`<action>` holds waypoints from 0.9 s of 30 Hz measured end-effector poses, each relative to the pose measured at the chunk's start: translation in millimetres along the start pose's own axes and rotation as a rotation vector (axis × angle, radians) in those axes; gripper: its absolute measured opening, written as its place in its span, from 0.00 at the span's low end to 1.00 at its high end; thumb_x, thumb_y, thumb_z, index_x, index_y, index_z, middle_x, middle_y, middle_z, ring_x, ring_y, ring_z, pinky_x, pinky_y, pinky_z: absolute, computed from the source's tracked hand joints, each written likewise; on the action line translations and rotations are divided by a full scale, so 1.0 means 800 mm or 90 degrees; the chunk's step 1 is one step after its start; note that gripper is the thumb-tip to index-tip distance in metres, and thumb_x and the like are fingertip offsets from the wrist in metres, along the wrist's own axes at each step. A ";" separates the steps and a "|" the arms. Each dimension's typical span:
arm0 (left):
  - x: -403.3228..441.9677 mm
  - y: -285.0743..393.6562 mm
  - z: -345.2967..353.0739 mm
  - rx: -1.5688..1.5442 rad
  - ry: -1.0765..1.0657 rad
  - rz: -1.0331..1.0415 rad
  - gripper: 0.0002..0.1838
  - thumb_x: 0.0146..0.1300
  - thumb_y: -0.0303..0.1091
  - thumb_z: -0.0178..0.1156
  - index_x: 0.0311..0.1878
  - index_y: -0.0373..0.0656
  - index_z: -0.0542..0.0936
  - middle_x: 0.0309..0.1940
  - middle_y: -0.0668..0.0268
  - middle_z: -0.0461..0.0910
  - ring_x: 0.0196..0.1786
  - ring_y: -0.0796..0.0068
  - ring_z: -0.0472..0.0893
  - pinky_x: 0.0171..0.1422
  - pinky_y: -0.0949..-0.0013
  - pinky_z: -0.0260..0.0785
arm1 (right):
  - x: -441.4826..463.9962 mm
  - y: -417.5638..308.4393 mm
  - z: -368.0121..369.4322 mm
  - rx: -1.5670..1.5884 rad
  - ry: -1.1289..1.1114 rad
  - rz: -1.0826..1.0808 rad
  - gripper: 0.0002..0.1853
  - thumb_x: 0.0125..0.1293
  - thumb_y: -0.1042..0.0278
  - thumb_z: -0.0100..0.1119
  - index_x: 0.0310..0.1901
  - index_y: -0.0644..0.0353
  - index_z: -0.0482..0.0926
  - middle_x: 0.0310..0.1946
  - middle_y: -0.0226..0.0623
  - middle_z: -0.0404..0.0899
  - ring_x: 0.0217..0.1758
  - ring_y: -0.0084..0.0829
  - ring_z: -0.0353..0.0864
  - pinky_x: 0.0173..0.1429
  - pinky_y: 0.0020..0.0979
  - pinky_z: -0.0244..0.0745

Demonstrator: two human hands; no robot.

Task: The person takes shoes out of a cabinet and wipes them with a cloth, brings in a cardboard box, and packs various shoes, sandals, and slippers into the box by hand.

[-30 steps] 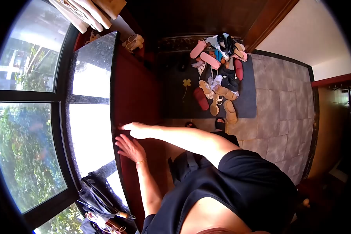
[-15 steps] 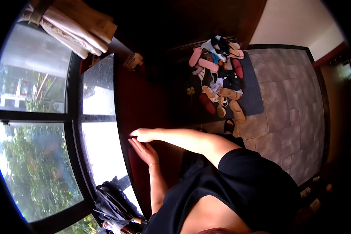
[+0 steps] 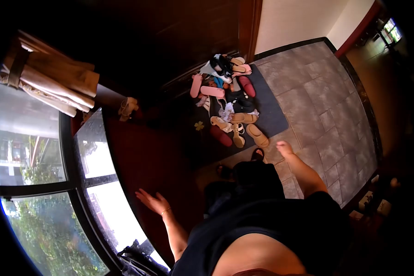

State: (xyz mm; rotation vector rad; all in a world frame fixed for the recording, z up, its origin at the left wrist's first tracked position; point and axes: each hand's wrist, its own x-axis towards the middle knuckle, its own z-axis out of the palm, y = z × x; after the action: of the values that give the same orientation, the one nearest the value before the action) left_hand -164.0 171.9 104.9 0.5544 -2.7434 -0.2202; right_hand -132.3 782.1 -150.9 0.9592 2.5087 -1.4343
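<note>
My left hand (image 3: 153, 203) is open, palm up with its fingers stretched out, above a dark reddish surface beside the window; it holds nothing. A thin bracelet (image 3: 165, 211) circles that wrist. Out to the right, my right hand (image 3: 285, 148) hangs over the tiled floor, near a tan slipper (image 3: 257, 135). It looks small and rounded, its fingers mostly hidden, and no object shows in it. A pile of shoes lies on a grey mat (image 3: 273, 110) in front of my feet, with pink slippers (image 3: 212, 91), a dark red shoe (image 3: 221, 136) and tan sandals among them.
Large dark-framed windows (image 3: 37, 189) run along the left. Folded beige cloth (image 3: 55, 80) hangs at the upper left. A black bag-like item (image 3: 138, 260) rests by the lower window. My sandalled foot (image 3: 258, 154) stands at the mat's edge. Grey tiles (image 3: 317, 106) extend right to a pale wall (image 3: 294, 23).
My hands were together over the dark surface and have parted. The right hand has swung far to the right; the left is lower and turned palm up. The view has shifted and tilted.
</note>
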 end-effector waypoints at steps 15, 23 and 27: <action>-0.130 0.217 0.195 -0.317 -0.376 -0.521 0.24 0.63 0.51 0.55 0.34 0.35 0.82 0.29 0.58 0.82 0.29 0.67 0.78 0.37 0.61 0.70 | -0.086 0.039 -0.135 0.066 -0.126 0.093 0.11 0.58 0.72 0.56 0.43 0.64 0.80 0.29 0.36 0.81 0.32 0.28 0.81 0.34 0.28 0.74; -0.041 0.294 0.261 -0.581 -0.235 -0.450 0.06 0.49 0.24 0.63 0.28 0.43 0.75 0.24 0.71 0.75 0.27 0.78 0.72 0.35 0.71 0.69 | -0.047 -0.028 -0.162 0.394 0.034 0.195 0.02 0.54 0.73 0.57 0.30 0.56 0.77 0.24 0.28 0.76 0.24 0.21 0.72 0.28 0.24 0.67; -0.046 0.286 0.317 -0.485 -0.276 -0.516 0.10 0.45 0.25 0.67 0.25 0.43 0.72 0.19 0.69 0.73 0.22 0.77 0.71 0.30 0.69 0.69 | -0.085 -0.002 -0.140 0.317 0.001 0.257 0.07 0.53 0.71 0.61 0.33 0.57 0.75 0.23 0.31 0.77 0.28 0.25 0.80 0.29 0.27 0.73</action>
State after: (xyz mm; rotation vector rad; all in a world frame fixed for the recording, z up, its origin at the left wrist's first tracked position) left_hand -300.9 417.0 -93.8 1.4423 -2.3171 -1.6301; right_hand -54.8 839.3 -62.1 1.4339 1.8236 -1.9302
